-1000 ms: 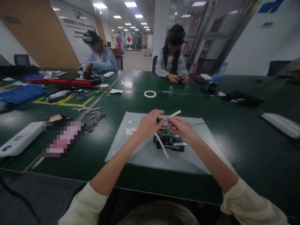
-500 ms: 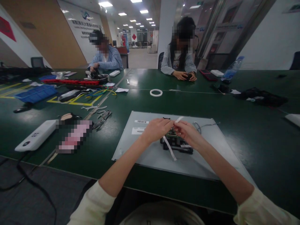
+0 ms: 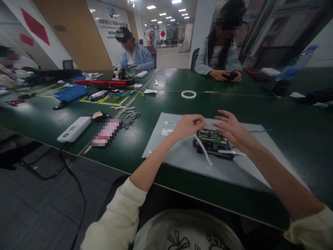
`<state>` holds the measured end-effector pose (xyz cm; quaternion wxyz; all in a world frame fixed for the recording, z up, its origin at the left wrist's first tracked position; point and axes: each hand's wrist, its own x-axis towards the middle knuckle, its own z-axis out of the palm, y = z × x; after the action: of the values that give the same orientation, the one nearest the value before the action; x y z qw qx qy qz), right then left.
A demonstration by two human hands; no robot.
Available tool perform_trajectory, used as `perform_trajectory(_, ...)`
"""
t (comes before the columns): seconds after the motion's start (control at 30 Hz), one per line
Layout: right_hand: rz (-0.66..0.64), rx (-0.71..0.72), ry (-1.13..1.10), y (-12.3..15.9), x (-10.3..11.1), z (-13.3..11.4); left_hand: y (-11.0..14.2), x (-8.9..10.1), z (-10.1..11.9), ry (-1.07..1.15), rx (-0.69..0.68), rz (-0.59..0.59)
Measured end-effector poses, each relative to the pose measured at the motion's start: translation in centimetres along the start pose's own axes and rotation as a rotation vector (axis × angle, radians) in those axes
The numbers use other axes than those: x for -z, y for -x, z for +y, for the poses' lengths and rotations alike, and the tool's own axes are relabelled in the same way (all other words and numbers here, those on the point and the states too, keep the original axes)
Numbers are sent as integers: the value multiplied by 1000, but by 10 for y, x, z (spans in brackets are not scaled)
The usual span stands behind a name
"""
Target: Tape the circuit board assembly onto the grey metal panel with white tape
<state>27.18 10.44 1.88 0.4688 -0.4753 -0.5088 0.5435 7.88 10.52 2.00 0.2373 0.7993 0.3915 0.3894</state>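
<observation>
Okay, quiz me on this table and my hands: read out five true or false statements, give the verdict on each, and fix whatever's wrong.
1. The green circuit board is above the gray panel. True.
2. The left hand and the right hand are pressed together. False: a gap shows between them.
3. A white strip slants below the left hand in the view. True.
4. The small wrench lies on the gray panel. False: it lies on the green table, beyond the panel.
5. The blue tray is right of the white ring. False: it is left of it.
</observation>
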Motion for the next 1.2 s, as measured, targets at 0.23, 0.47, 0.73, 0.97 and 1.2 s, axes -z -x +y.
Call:
perform_trajectory(0.23,-19,261,487,5,-2,-4,0,0,-5,243,59,-15)
perform_trajectory(0.47,95,340,781,-4,-9,0,0,1,-16,2,176,15)
perform_trajectory(0.73,46,281,903,-15,-9,3,1,0,-30,-207,235,79)
perform_trajectory(0.97,56,589,1144,-29,-7,14,-5,-12,-33,50,281,54)
perform_trajectory(1.2,-13,517,1190,-39,-2,19,-4,-17,-33,7,325,19)
